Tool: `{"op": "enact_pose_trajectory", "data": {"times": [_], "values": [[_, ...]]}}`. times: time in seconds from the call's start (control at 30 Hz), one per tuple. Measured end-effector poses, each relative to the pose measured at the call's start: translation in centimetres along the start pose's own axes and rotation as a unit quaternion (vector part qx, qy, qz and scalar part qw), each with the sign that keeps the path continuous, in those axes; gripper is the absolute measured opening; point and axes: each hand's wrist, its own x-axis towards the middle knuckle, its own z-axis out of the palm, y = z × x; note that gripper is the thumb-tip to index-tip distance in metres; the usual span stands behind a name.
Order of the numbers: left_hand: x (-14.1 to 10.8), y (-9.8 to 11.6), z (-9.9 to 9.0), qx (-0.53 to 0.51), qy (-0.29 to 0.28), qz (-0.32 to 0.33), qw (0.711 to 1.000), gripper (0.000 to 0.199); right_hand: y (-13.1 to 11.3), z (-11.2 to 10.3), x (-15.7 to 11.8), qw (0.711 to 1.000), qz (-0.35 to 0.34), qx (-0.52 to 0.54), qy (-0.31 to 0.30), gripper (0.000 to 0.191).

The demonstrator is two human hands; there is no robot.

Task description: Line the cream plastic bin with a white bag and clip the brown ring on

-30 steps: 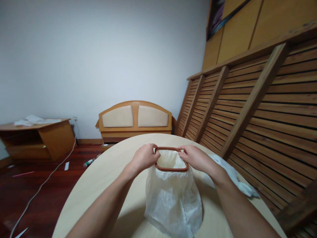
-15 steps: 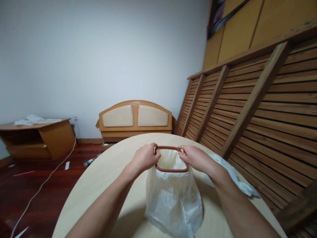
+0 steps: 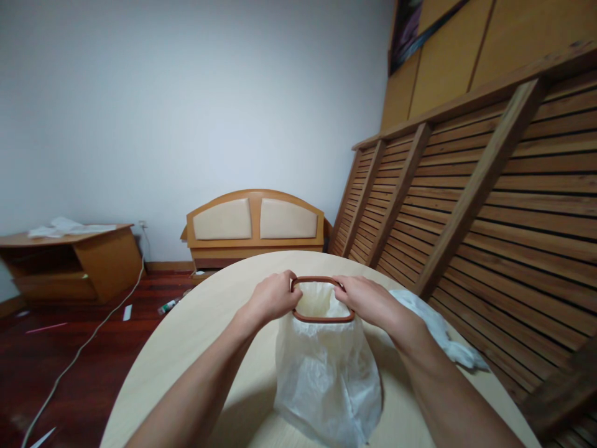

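Observation:
A brown rounded frame lies across the mouth of a thin whitish plastic bag, which hangs below it over the round pale table. My left hand grips the frame's left side, fingers closed round it. On the opposite side, my right hand is closed on the frame's right edge. The bag's opening faces up, and its pale inside shows between my hands.
Beside my right forearm, crumpled white plastic lies on the table. A slatted wooden panel leans at the right. Behind stands a padded headboard; a low cabinet and a cable are at the left.
My right hand has shifted very slightly on the frame's right edge. The frame, the bag and my left hand look nearly the same.

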Motion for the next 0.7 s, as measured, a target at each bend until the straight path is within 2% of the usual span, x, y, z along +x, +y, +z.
{"op": "enact_pose_trajectory", "data": {"times": [0.1,0.27,0.5,0.7], "values": [[0.06,-0.04,0.08,-0.010,0.000,-0.002,1.000,0.037,-0.21,0.00,0.01,0.999,0.017,-0.028,-0.009,0.032],[0.11,0.11,0.05,-0.022,0.010,-0.004,1.000,0.034,-0.04,0.12,0.31,0.998,0.051,-0.024,0.020,0.032],[-0.04,0.13,-0.19,-0.034,0.022,0.001,0.999,0.035,0.42,-0.18,0.61,0.996,0.046,0.059,0.053,0.028],[0.10,0.01,-0.09,-0.027,0.009,0.012,1.000,0.032,0.46,0.09,0.85,0.996,0.036,0.064,0.059,0.030]]}}
